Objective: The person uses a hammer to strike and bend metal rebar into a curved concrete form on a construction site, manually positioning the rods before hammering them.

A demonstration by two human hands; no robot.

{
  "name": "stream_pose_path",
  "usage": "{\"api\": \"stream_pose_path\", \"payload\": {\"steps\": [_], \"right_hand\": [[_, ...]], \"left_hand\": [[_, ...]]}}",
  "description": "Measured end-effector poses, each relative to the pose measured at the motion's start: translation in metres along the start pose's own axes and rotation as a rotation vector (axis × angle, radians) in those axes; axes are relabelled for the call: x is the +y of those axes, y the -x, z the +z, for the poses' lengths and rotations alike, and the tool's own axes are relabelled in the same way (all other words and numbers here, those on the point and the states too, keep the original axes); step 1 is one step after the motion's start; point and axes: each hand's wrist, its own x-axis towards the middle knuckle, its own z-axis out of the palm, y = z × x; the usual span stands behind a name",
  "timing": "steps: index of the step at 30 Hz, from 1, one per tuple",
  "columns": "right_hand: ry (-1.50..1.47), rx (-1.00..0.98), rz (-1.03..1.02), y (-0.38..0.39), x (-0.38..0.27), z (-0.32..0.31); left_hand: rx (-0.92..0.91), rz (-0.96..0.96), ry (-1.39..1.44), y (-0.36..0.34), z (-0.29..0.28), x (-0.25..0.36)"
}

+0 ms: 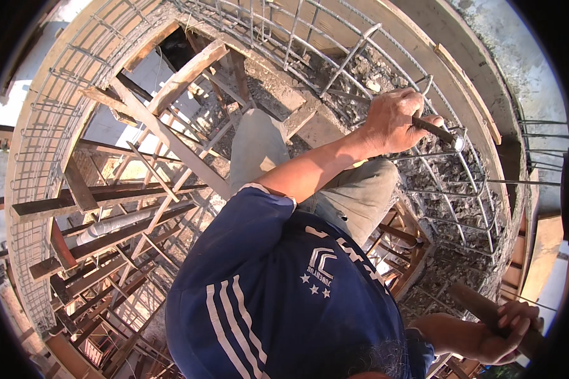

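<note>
My left hand point(395, 120) is closed round a steel chisel point(433, 131). The chisel's bright, battered end sticks out on the right of the fist, and its dark shank runs left, down among the steel bars. Below it lies broken, rough concrete point(449, 170) inside a rebar cage point(417, 66). At the lower right, my right hand point(509, 335) has its fingers wrapped round a thick brown handle point(477, 304). One end of that handle points up toward the cage; no tool head shows on it. The two hands are well apart.
My bent knees point(259, 136) are beside the cage. A curved formwork board point(480, 82) follows its outer side. To the left, timber beams point(164, 136) and props point(107, 196) cross over openings to a lower level. Bare rebar ends point(544, 136) stick out at the right.
</note>
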Motion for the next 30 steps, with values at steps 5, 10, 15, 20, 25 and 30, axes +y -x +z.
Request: {"api": "stream_pose_path", "payload": {"steps": [5, 10, 15, 20, 25, 30], "right_hand": [[-0.224, -0.029, -0.448, -0.031, -0.012, -0.049], [0.187, -0.357, 0.272, 0.059, 0.081, 0.113], [0.152, -0.174, 0.238, 0.036, 0.003, 0.071], [-0.216, -0.11, -0.355, -0.02, -0.031, 0.008], [0.003, -0.133, -0.269, 0.001, -0.004, 0.069], [0.361, -0.447, 0.23, 0.053, 0.062, 0.143]], "left_hand": [[0.012, -0.087, -0.019, -0.005, 0.01, 0.006], [-0.024, -0.166, -0.009, -0.002, -0.001, 0.0], [-0.016, -0.074, -0.028, 0.014, 0.015, 0.0], [-0.013, -0.081, -0.006, -0.005, 0.0, -0.001], [-0.04, -0.081, 0.017, 0.003, 0.001, 0.0], [-0.11, -0.038, -0.059, 0.027, 0.005, -0.008]]}}
